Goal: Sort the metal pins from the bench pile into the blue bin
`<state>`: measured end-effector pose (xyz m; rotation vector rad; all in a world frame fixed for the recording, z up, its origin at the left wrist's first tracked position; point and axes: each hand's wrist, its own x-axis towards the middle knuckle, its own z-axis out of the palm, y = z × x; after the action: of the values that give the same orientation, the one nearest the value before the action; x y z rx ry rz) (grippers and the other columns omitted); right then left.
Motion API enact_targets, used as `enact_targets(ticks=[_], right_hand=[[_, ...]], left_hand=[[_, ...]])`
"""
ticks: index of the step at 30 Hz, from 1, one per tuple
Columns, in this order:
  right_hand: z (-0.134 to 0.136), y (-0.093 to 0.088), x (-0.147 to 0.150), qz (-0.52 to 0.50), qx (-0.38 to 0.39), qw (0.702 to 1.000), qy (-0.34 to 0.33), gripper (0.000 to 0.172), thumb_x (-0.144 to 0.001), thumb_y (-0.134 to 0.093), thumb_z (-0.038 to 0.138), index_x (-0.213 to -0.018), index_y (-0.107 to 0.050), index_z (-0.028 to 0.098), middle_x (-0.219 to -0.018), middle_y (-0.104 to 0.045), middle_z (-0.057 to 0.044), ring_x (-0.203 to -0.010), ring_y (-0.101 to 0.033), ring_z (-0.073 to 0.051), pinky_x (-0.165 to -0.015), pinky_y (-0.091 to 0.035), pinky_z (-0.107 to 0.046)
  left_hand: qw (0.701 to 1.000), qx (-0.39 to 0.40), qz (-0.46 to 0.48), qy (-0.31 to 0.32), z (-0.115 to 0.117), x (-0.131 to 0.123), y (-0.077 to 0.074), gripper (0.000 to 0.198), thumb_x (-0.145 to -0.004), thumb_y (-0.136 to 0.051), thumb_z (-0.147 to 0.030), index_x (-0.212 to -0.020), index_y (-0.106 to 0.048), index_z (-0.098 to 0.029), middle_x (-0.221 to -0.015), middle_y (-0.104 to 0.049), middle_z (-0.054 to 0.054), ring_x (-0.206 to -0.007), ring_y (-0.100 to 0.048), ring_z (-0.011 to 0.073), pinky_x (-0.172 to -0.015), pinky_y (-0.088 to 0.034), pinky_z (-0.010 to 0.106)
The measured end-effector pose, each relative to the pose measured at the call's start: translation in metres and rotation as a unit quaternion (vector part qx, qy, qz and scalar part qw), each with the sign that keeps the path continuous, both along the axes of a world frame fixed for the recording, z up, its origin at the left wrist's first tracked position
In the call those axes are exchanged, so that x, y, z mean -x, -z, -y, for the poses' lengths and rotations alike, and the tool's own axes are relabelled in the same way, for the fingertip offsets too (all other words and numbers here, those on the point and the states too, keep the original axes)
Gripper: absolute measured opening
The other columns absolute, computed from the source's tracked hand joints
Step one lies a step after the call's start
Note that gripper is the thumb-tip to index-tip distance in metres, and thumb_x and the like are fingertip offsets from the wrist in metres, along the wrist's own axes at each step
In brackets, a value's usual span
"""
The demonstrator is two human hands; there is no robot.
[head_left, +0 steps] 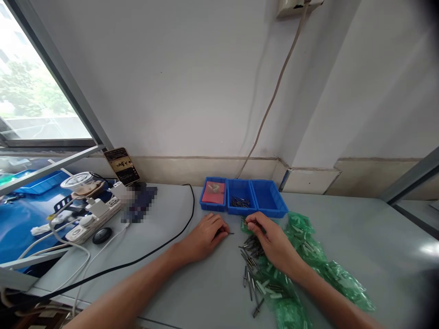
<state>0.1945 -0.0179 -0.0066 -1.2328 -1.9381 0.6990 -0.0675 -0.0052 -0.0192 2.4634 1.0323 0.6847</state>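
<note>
My left hand (207,235) rests on the grey table with its fingers curled, closed on a thin metal pin (231,233) that sticks out to the right. My right hand (270,237) is closed in a pinch over the pile of metal pins (252,262); what is between its fingertips is too small to name. Green plastic bags (305,242) with small pale pieces lie under and beside the right hand. Behind the hands stand three blue bins: the left bin (202,201) holds a pink packet (213,194), the middle bin (236,211) some dark pins, the right bin (269,196) nothing visible.
A black cable (161,240) crosses the table at the left. Beyond it are a black round object (102,235), a power strip (82,230) with plugs, and a propped phone (122,166). A metal frame (51,165) stands at the left edge, and a wall runs behind the bins.
</note>
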Motion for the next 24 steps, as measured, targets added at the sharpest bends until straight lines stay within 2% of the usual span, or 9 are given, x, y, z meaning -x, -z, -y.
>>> enact_targets(ticks=[5,10,14,19,24], right_hand=[[-0.004,0.003,0.001,-0.156,0.079,0.984,0.013,0.031,-0.105,-0.056,0.052,-0.103,-0.068,0.024,-0.094,-0.072,-0.005,-0.093,-0.068,-0.025,-0.083,-0.054,-0.037],[-0.002,-0.003,0.001,-0.232,0.121,0.965,0.036,0.036,-0.098,-0.066,0.058,-0.106,-0.068,0.023,-0.100,-0.071,-0.006,-0.078,-0.062,-0.019,-0.074,-0.055,-0.034],[0.000,-0.005,-0.001,-0.196,0.089,0.976,0.042,0.030,-0.099,-0.065,0.053,-0.105,-0.068,0.024,-0.096,-0.068,-0.004,-0.077,-0.061,-0.019,-0.072,-0.054,-0.033],[0.002,-0.001,0.000,-0.107,-0.012,0.994,0.019,0.026,-0.107,-0.055,0.045,-0.107,-0.073,0.026,-0.108,-0.072,-0.008,-0.102,-0.068,-0.026,-0.092,-0.055,-0.041],[0.007,-0.005,0.000,-0.058,-0.015,0.998,0.025,0.023,-0.107,-0.057,0.043,-0.105,-0.074,0.028,-0.103,-0.068,-0.007,-0.088,-0.066,-0.024,-0.074,-0.057,-0.036]], left_hand=[[1.000,-0.006,-0.002,-0.004,0.000,-0.001,0.001,0.016,-0.113,-0.051,-0.028,-0.105,-0.062,-0.020,-0.105,-0.066,0.006,-0.097,-0.057,0.0222,-0.093,-0.048,0.038],[1.000,-0.006,0.000,-0.005,0.001,-0.001,0.001,0.015,-0.113,-0.051,-0.027,-0.104,-0.062,-0.020,-0.106,-0.066,0.006,-0.097,-0.057,0.0221,-0.093,-0.049,0.038],[1.000,-0.001,0.002,-0.007,0.001,-0.001,0.000,0.016,-0.113,-0.051,-0.027,-0.104,-0.062,-0.020,-0.105,-0.067,0.006,-0.098,-0.057,0.0224,-0.093,-0.049,0.038],[1.000,0.001,0.005,-0.005,0.001,-0.001,-0.001,0.018,-0.113,-0.049,-0.027,-0.104,-0.061,-0.020,-0.106,-0.067,0.006,-0.099,-0.058,0.0227,-0.093,-0.050,0.038],[1.000,0.000,0.007,-0.006,0.001,-0.001,0.001,0.016,-0.113,-0.050,-0.027,-0.104,-0.061,-0.021,-0.107,-0.067,0.005,-0.100,-0.058,0.0227,-0.094,-0.049,0.038]])
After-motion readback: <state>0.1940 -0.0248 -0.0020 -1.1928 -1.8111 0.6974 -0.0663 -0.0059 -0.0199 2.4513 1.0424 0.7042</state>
